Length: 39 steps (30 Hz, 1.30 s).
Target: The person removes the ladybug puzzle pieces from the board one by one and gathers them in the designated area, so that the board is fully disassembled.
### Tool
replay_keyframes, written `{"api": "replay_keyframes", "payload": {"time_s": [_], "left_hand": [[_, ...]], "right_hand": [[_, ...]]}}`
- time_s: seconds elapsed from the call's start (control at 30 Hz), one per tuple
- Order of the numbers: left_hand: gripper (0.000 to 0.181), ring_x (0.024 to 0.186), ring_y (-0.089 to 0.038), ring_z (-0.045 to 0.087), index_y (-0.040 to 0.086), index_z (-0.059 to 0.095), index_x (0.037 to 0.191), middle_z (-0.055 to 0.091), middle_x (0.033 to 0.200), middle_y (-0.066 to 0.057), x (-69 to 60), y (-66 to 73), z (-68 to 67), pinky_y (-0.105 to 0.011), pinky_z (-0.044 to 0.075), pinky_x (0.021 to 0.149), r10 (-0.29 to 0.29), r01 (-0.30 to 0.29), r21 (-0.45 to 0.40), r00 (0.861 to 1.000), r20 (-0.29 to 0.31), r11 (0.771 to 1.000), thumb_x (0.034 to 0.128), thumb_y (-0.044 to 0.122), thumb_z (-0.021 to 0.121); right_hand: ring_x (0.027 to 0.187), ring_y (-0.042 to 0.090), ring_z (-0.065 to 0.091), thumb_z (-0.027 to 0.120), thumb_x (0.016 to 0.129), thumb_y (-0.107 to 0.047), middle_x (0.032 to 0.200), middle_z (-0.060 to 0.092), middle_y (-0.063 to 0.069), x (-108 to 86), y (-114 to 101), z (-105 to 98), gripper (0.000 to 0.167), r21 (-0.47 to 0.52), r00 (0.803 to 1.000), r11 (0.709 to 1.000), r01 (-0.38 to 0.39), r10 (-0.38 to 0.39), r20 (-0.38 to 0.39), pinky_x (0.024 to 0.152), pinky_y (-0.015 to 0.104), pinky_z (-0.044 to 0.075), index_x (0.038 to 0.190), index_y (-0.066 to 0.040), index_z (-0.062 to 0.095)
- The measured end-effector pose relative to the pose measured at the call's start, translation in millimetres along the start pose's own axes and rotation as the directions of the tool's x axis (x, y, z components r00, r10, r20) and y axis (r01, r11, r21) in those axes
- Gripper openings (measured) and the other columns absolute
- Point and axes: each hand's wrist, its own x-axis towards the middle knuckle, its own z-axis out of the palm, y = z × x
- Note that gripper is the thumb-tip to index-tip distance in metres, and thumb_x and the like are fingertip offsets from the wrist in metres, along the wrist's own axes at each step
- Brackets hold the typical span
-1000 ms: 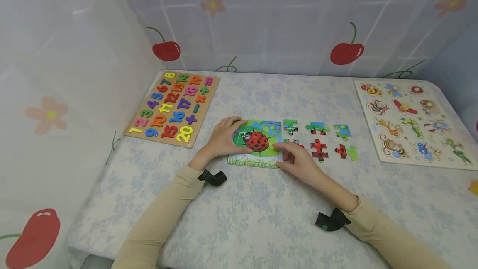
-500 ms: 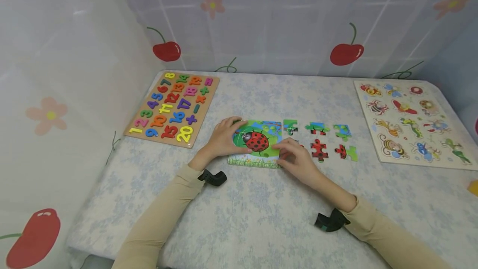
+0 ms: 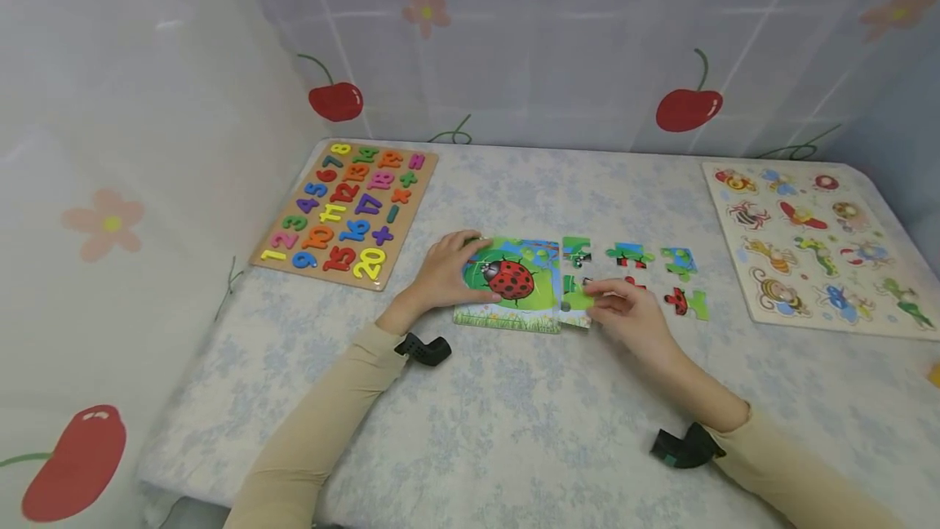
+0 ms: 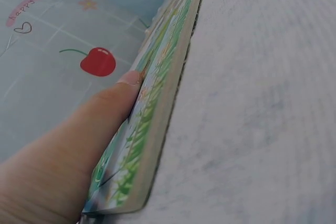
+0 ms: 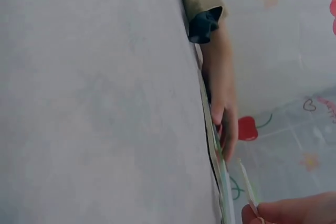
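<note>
A ladybug jigsaw board (image 3: 514,323) lies flat on the table. My left hand (image 3: 444,272) rests at its left end, the straight thumb lying on the picture in the left wrist view. My right hand (image 3: 635,321) pinches a green jigsaw piece (image 3: 575,301) just right of the board. That piece (image 5: 247,182) appears edge-on and raised in the right wrist view. Loose pieces lie beyond and beside this hand, among them a blue-and-green one (image 3: 576,249), a blue-topped one (image 3: 629,252) and a red-and-green one (image 3: 696,304). My right fingers partly hide other pieces.
A wooden number board (image 3: 389,264) lies at the back left. To the right is a white insect puzzle board (image 3: 800,227). A patterned cloth covers the table (image 3: 499,415), and a cherry-print curtain (image 3: 529,47) hangs behind it.
My right hand has moved right, from the board's right edge, bringing the green jigsaw piece with it. My left hand stays on the board. The head view has shifted slightly.
</note>
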Motion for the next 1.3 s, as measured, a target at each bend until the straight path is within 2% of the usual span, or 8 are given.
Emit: {"api": "replay_keyframes", "payload": {"time_s": [0.13, 0.37, 0.57, 0.73, 0.87, 0.97, 1.07, 1.3], "left_hand": [[0.093, 0.14, -0.029, 0.029, 0.021, 0.039, 0.146, 0.033, 0.15, -0.007, 1.9, 0.8, 1.1, -0.055, 0.023, 0.114, -0.006, 0.006, 0.007, 1.0, 0.004, 1.0, 0.0696, 0.058, 0.076], [0.093, 0.14, -0.03, 0.029, 0.019, 0.039, 0.146, 0.033, 0.15, -0.009, -0.3, 1.4, -1.3, -0.056, 0.022, 0.113, 0.001, -0.001, -0.006, 1.0, -0.005, 1.0, 0.0695, 0.058, 0.076], [0.095, 0.138, -0.031, 0.03, 0.017, 0.04, 0.145, 0.034, 0.149, -0.011, -1.6, -0.3, -1.1, -0.057, 0.024, 0.111, 0.026, -0.026, -0.01, 0.999, -0.025, 1.0, 0.069, 0.063, 0.073], [0.093, 0.139, -0.031, 0.028, 0.018, 0.039, 0.147, 0.032, 0.15, -0.009, -0.8, 0.2, -0.4, -0.056, 0.022, 0.113, 0.012, -0.012, -0.015, 1.0, -0.007, 1.0, 0.0698, 0.054, 0.077], [0.093, 0.14, -0.03, 0.028, 0.019, 0.038, 0.147, 0.032, 0.151, -0.009, 0.6, -0.1, 0.1, -0.056, 0.023, 0.113, 0.02, -0.02, -0.002, 1.0, 0.001, 1.0, 0.0703, 0.054, 0.077], [0.093, 0.14, -0.03, 0.028, 0.02, 0.038, 0.147, 0.031, 0.151, -0.008, 0.7, -1.4, -0.7, -0.056, 0.023, 0.113, 0.022, -0.022, -0.011, 1.0, 0.009, 1.0, 0.0706, 0.055, 0.077], [0.092, 0.141, -0.03, 0.025, 0.02, 0.038, 0.147, 0.03, 0.152, -0.008, 0.1, -3.9, -2.6, -0.057, 0.022, 0.113, 0.025, -0.024, -0.044, 0.999, 0.026, 0.999, 0.0706, 0.052, 0.078], [0.079, 0.142, -0.032, 0.023, 0.02, 0.042, 0.145, 0.03, 0.153, -0.009, -0.4, -10.1, -4.8, -0.059, 0.021, 0.113, 0.061, -0.056, -0.105, 0.997, 0.038, 0.993, 0.0772, 0.043, 0.076]], "right_hand": [[0.085, -0.005, 0.061, 0.064, 0.088, 0.0, 0.1, 0.062, -0.022, -23.4, 6.9, -35.1, 0.03, -0.031, 0.999, 0.999, -0.02, 0.019, -0.032, 0.07, 0.015, 0.053, 0.116, 0.006, 0.059], [0.082, -0.009, 0.062, 0.066, 0.089, -0.011, 0.094, 0.063, -0.032, -62.7, 25.3, -91.9, 0.03, -0.132, 0.979, 0.978, -0.159, 0.138, -0.152, 0.065, 0.013, 0.051, 0.118, -0.008, 0.061], [0.077, -0.012, 0.061, 0.066, 0.09, -0.016, 0.087, 0.061, -0.036, -74.9, 37.9, -116.4, 0.033, -0.231, 0.963, 0.947, -0.223, 0.178, -0.2, 0.063, 0.012, 0.051, 0.119, -0.004, 0.06], [0.074, -0.011, 0.054, 0.067, 0.088, -0.009, 0.084, 0.057, -0.033, -74.2, 38.3, -112.7, 0.036, -0.401, 0.971, 0.896, -0.192, 0.114, -0.211, 0.062, 0.011, 0.047, 0.12, 0.006, 0.059], [0.071, -0.011, 0.049, 0.066, 0.089, -0.01, 0.081, 0.055, -0.031, -70.5, 32.2, -108.2, 0.031, -0.475, 0.965, 0.856, -0.203, 0.092, -0.246, 0.06, 0.011, 0.044, 0.117, 0.002, 0.062], [0.071, -0.013, 0.049, 0.064, 0.091, -0.017, 0.081, 0.055, -0.03, -62.4, 22.7, -102.0, 0.03, -0.47, 0.965, 0.86, -0.198, 0.088, -0.245, 0.059, 0.013, 0.044, 0.115, 0.001, 0.063], [0.073, -0.012, 0.051, 0.062, 0.093, -0.019, 0.084, 0.062, -0.02, -48.8, 10.0, -86.7, 0.03, -0.436, 0.98, 0.889, -0.139, 0.059, -0.191, 0.06, 0.015, 0.046, 0.115, 0.001, 0.063], [0.078, -0.002, 0.059, 0.065, 0.09, -0.011, 0.097, 0.068, 0.016, -9.8, -14.0, -19.3, 0.024, -0.288, 1.0, 0.958, -0.002, -0.002, -0.011, 0.068, 0.02, 0.051, 0.11, 0.002, 0.065]]}}
